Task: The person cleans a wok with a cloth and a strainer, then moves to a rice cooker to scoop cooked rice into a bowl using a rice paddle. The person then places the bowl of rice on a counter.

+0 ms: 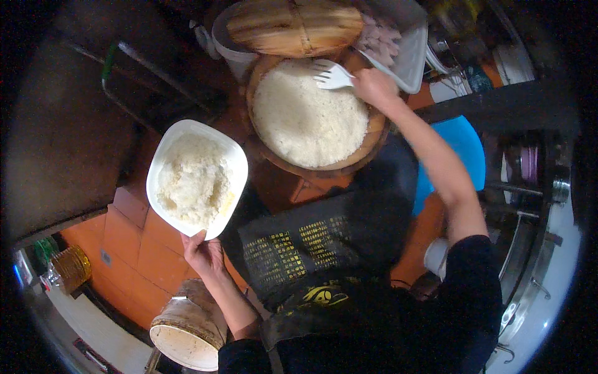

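Observation:
My left hand grips the near rim of a white square bowl, which holds a mound of cooked white rice. In my right hand is a white slotted rice paddle, its prongs over the far right part of a wide round wooden tub. A broad, fairly level layer of white rice fills much of that tub. A round wooden lid lies across the tub's far side. The bowl is to the left of the tub, apart from it.
Behind the tub at right, a pale plastic bin holds pinkish pieces. A blue plastic piece is beside my right arm. A dirty bucket stands at lower left on orange floor tiles, and an oil bottle is farther left.

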The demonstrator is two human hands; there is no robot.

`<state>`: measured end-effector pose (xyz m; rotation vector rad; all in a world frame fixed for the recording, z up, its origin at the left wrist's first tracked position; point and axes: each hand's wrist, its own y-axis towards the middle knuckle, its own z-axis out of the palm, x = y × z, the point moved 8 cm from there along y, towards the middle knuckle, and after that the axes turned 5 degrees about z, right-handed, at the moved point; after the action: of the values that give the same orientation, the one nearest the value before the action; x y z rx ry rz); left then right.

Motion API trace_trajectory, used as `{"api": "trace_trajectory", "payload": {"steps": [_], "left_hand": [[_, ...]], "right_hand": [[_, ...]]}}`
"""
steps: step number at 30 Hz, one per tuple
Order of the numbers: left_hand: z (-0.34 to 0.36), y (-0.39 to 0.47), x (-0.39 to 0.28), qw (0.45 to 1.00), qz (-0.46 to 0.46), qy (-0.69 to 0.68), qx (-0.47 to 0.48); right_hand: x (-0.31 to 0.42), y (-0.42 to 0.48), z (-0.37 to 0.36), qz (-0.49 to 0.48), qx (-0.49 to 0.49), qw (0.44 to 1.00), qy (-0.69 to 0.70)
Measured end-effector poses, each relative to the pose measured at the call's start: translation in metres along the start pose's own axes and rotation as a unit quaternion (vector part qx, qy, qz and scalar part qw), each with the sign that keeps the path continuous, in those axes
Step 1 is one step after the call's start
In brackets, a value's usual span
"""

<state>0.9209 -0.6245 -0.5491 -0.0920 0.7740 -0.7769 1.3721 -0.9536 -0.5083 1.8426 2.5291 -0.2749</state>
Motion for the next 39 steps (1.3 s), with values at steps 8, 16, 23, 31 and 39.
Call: {"api": "trace_trajectory", "payload": {"steps": [8, 16, 23, 31, 39], "left_hand": [[0.004, -0.003, -0.002, 1.0, 0.011, 0.012, -0.006], [0.008, -0.007, -0.005, 1.0, 0.005, 0.026, -0.003], [0.004, -0.003, -0.006, 1.0, -0.001, 0.025, -0.007], [-0.003, -0.003, -0.008, 1.0, -0.005, 0.023, -0.011], [0.0, -0.006, -0.006, 1.0, -0.016, 0.021, -0.014]], "right_hand": [[0.081, -0.091, 0.028, -0.135, 0.169, 0.976, 0.035], [-0.013, -0.052, -0.046, -0.08, 0.003, 0.997, -0.017], [0.032, -0.021, 0.009, -0.02, 0.096, 0.994, 0.048], [0.046, -0.112, -0.003, -0.115, 0.186, 0.976, -0.023], [-0.014, -0.006, -0.006, -0.027, 0.015, 0.997, -0.069]]}}
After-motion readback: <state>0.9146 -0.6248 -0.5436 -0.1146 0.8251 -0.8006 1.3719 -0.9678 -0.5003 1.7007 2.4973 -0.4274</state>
